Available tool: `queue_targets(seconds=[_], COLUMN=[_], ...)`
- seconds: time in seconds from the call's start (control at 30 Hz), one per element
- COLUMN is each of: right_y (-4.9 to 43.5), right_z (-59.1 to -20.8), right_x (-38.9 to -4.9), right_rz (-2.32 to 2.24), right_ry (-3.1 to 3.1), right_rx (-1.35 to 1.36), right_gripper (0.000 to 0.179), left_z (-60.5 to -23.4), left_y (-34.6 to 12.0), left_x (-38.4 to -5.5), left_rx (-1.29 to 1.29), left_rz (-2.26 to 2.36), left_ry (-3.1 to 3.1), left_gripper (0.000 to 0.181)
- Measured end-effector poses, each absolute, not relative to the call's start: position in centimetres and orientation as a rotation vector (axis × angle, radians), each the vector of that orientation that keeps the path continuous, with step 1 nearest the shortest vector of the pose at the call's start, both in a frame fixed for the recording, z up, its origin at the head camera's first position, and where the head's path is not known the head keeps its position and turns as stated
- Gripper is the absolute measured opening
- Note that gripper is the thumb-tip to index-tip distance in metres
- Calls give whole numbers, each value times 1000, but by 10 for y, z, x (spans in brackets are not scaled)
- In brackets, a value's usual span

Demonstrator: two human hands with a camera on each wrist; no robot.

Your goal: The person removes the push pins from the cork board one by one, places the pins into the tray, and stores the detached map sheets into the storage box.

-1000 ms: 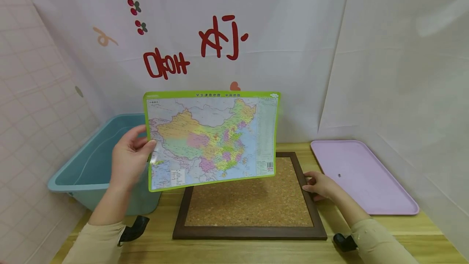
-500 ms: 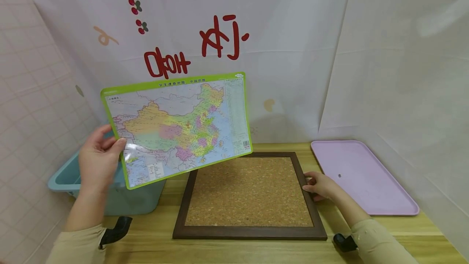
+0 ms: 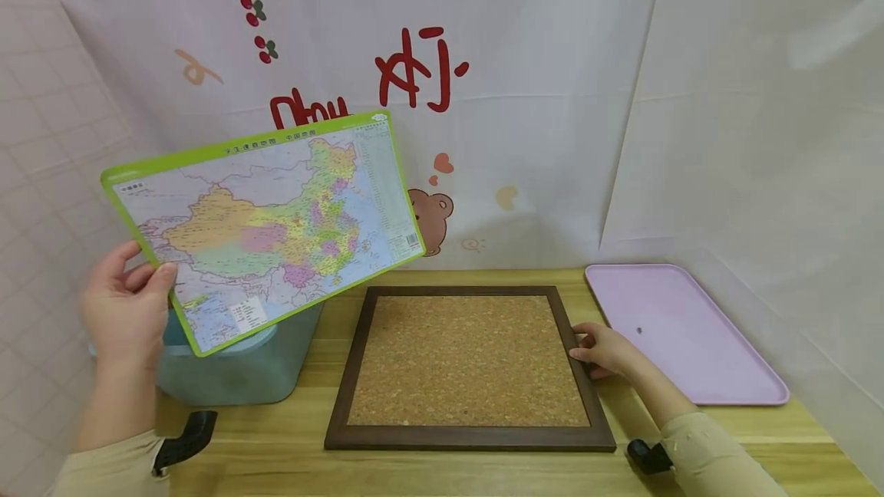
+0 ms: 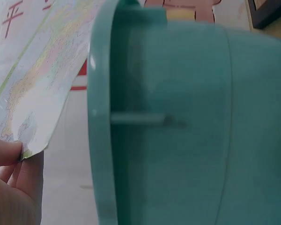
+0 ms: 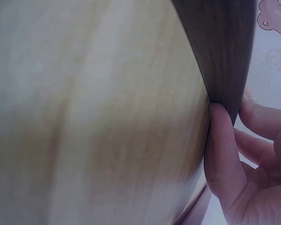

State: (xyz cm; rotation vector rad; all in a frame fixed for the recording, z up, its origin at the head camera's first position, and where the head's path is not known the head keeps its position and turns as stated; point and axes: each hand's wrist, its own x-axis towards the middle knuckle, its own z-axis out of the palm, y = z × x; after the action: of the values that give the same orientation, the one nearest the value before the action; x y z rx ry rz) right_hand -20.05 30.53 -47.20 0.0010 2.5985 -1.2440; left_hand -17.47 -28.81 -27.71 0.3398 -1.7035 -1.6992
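My left hand (image 3: pixel 131 305) pinches a laminated map (image 3: pixel 269 228) with a green border by its left edge, thumb in front. The map hangs tilted in the air, its right side higher, in front of a blue-green plastic tub (image 3: pixel 235 382). In the left wrist view, thumb and fingers (image 4: pixel 14 187) hold the map's corner beside the tub's rim. A cork board (image 3: pixel 470 359) in a dark wooden frame lies on the table. My right hand (image 3: pixel 608 351) holds the frame's right edge; in the right wrist view, that edge (image 5: pixel 220 47) sits between thumb and fingers.
A pale purple tray (image 3: pixel 697 336) lies on the wooden table (image 3: pixel 428 474) at the right, with a small dark spot on it. A white printed cloth (image 3: pixel 539 60) hangs behind the table. The map covers part of the tub.
My left hand has carried the map left, from above the cork board to over the tub, and its right side has tilted up. The cork board and my right hand have stayed in place.
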Motion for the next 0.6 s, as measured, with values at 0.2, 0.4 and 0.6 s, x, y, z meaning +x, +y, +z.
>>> queue_targets(seconds=[0.2,0.4,0.6], right_y=[305,306,305], right_z=[-474,-475,-475], right_x=[-201,-202,-201], right_rz=[-1237,-1234,-1267], right_ry=[2614,2613,2596], right_rx=[7,21,24], right_gripper=[61,60,61], left_z=[-276,-279,-279], left_y=[-304,-316,-327], left_x=[-173,-172,-170], left_rx=[383,432,492], left_rz=[-1696,-1521,-1487], left_ry=[-1638,-1697,-1666], left_gripper=[42,43,41])
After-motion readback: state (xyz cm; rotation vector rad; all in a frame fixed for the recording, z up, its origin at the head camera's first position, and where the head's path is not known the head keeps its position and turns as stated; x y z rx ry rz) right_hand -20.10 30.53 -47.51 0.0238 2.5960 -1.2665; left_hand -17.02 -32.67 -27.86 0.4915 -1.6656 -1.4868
